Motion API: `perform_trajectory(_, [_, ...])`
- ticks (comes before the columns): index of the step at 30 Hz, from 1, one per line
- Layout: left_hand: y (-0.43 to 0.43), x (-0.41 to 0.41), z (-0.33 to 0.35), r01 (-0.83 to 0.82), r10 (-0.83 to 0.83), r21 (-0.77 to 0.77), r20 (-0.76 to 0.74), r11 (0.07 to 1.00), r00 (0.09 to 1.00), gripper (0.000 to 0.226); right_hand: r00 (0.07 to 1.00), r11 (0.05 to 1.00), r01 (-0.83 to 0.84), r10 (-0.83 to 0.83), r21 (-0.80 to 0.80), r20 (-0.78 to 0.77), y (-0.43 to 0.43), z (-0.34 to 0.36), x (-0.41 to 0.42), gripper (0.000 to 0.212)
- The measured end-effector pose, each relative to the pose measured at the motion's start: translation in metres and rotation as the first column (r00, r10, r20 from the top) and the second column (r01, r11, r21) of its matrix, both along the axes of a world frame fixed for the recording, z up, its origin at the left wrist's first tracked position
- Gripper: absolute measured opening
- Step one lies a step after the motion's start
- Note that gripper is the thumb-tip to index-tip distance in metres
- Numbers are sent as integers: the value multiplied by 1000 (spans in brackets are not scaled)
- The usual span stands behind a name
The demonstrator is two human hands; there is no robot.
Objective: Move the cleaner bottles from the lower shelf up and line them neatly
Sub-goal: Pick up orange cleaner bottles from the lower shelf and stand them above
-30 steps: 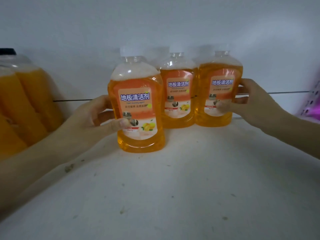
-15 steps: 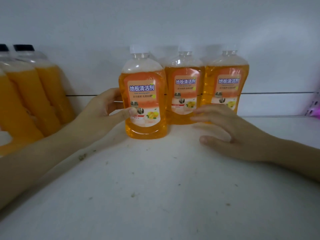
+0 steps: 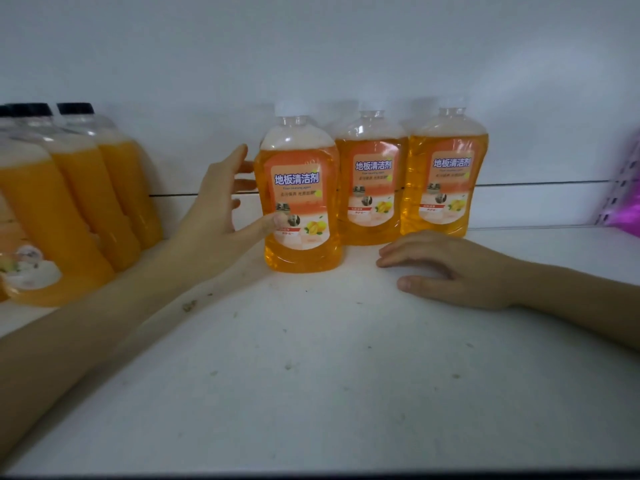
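Observation:
Three orange floor-cleaner bottles stand upright on the white shelf (image 3: 311, 375) near its back wall. The left bottle (image 3: 298, 188) stands a little forward of the middle bottle (image 3: 372, 181) and the right bottle (image 3: 446, 178), which stand side by side. My left hand (image 3: 214, 209) is at the left bottle's side. Its fingers are spread and nearly straight, and its thumb tip touches the label. My right hand (image 3: 450, 268) rests palm down on the shelf in front of the middle and right bottles, fingers loosely bent, holding nothing.
Several larger orange bottles with black caps (image 3: 69, 202) crowd the shelf's left end. A purple and white item (image 3: 623, 202) sits at the far right edge. The white back wall rises directly behind the bottles. Small dirt specks dot the shelf surface.
My left hand has loosened from the left bottle, its fingers now spread. My right hand left the right bottle and settled on the shelf. The left bottle now stands further back, nearer the other two.

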State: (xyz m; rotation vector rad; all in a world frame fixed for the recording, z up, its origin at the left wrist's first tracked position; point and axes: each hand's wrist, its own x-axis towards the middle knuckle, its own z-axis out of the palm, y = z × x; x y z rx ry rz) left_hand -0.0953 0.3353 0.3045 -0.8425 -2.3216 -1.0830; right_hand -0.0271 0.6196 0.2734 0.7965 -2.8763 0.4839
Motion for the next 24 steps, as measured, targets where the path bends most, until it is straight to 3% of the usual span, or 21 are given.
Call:
perform_trajectory(3, [-7, 8, 8, -74, 63, -52, -189, 996, 980, 88, 995, 998, 37, -32, 49, -95, -2, 3, 6, 45])
perform_trajectory(7, [-14, 28, 22, -160, 29, -240, -472, 958, 881, 66, 976, 998, 51, -40, 47, -214, -6, 15, 28, 50])
perform_trajectory(12, [1, 86, 34, -206, -113, -437, -599, 875, 792, 54, 957, 999, 25, -18, 23, -288, -4, 28, 82, 43])
perform_trajectory(17, [26, 160, 13, -174, -93, -360, -616, 916, 782, 44, 933, 999, 30, -33, -15, -358, 12, 16, 161, 57])
perform_trajectory(24, [80, 288, -68, -13, -42, -139, -386, 990, 922, 37, 883, 976, 100, -176, -193, -435, 45, -48, 295, 46])
